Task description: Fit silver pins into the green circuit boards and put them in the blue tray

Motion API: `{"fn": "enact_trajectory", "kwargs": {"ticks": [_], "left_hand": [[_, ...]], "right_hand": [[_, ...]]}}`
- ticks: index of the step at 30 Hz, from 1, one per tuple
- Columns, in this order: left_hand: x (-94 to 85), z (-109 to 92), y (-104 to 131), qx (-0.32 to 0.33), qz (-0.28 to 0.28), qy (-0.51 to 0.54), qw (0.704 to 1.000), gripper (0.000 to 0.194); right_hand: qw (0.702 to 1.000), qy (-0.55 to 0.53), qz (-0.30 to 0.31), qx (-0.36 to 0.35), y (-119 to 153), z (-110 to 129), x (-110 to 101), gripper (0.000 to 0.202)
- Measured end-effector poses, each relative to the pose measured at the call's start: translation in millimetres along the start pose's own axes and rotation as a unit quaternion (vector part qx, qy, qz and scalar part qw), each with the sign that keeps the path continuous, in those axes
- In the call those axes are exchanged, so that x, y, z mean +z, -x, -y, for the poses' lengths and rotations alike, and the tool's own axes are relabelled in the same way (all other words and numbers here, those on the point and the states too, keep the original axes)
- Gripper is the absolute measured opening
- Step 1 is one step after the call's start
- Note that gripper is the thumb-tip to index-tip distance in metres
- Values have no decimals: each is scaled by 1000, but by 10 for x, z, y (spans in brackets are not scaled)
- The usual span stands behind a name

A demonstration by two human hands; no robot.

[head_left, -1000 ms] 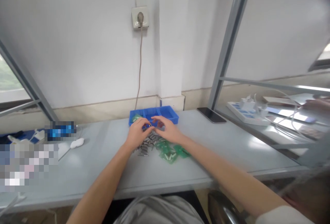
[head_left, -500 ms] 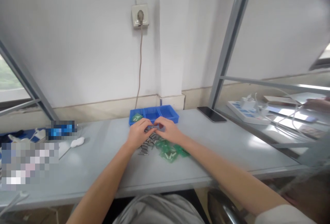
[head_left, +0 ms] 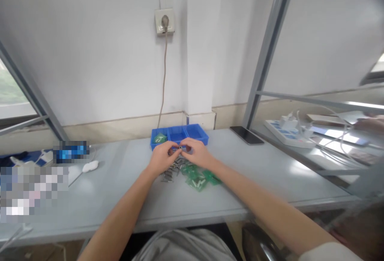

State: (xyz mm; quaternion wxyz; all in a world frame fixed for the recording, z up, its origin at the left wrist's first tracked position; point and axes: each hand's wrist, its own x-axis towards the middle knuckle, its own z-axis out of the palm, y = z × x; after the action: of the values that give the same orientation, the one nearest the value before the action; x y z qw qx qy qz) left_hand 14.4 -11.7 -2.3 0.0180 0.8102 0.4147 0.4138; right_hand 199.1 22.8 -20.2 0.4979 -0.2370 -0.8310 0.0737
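My left hand [head_left: 163,157] and my right hand [head_left: 196,152] meet at the fingertips, both pinched on a small metal part [head_left: 180,147]. Beneath them, a pile of metal screws or pins [head_left: 168,175] lies on the grey table [head_left: 120,181], partly hidden by my left hand. Green plastic bags [head_left: 197,181] with small light pieces inside lie just right of the pile, near my right wrist. Behind my hands stands a blue tray [head_left: 198,133] with three compartments; its left one holds a green bag [head_left: 160,137].
A dark phone [head_left: 247,135] lies at the table's back right. To the left are a white earbud case [head_left: 90,166] and blurred items. Beyond the metal frame at right is a white power strip [head_left: 289,135] with cables. A cord hangs from the wall socket [head_left: 165,21].
The small metal part between my fingertips shows more clearly, as a ring-like end. My hands keep almost the same place. At the far right, another person's hand has become less distinct.
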Motion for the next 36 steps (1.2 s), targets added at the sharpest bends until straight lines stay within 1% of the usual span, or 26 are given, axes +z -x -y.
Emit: {"fn": "enact_trajectory", "kwargs": {"ticks": [2, 4, 7, 10, 12, 14, 16, 17, 19, 21, 23, 25, 27, 31, 36], "left_hand": [[-6, -14, -5, -21, 9, 5, 1000, 18], [-14, -28, -11, -28, 13, 8, 999, 19], [-23, -32, -22, -30, 16, 11, 999, 20], [-32, 8, -35, -39, 19, 15, 999, 21], [-43, 64, -43, -49, 6, 11, 999, 21], [-60, 132, -51, -62, -15, -6, 998, 20], [-81, 201, -58, -74, -29, -36, 996, 19], [-90, 230, -61, -78, -32, -55, 995, 19], [-105, 273, -68, -78, -29, -97, 992, 20], [-111, 290, -68, -80, -15, -136, 987, 20], [-108, 282, -55, -87, 8, -162, 983, 26], [-93, 257, -31, -95, 39, -174, 979, 39], [-69, 227, -4, -103, 71, -184, 975, 48], [-8, 203, 16, -137, 106, -202, 964, 53], [41, 220, -3, -171, 128, -198, 957, 57]], "right_hand": [[1000, -7, 5, 5, -4, -3, -1, 10], [1000, -15, 4, 17, -7, 3, 2, 10], [999, -30, -9, 42, -10, 25, 11, 12], [996, -47, -25, 66, -34, 22, 1, 14], [995, -37, -29, 89, -91, -24, -27, 16], [992, -7, -20, 121, -201, -112, -65, 19], [988, 27, 12, 151, -358, -228, -94, 27], [986, 47, 42, 156, -448, -289, -99, 31], [974, 113, 116, 159, -633, -398, -77, 30], [945, 198, 191, 177, -802, -485, -10, 28], [917, 255, 239, 194, -936, -553, 96, 26], [902, 277, 260, 204, -1030, -614, 225, 23], [894, 286, 270, 212, -1088, -674, 355, 22], [878, 308, 288, 226, -1138, -773, 546, 23], [867, 321, 295, 240, -1160, -841, 605, 22]]}}
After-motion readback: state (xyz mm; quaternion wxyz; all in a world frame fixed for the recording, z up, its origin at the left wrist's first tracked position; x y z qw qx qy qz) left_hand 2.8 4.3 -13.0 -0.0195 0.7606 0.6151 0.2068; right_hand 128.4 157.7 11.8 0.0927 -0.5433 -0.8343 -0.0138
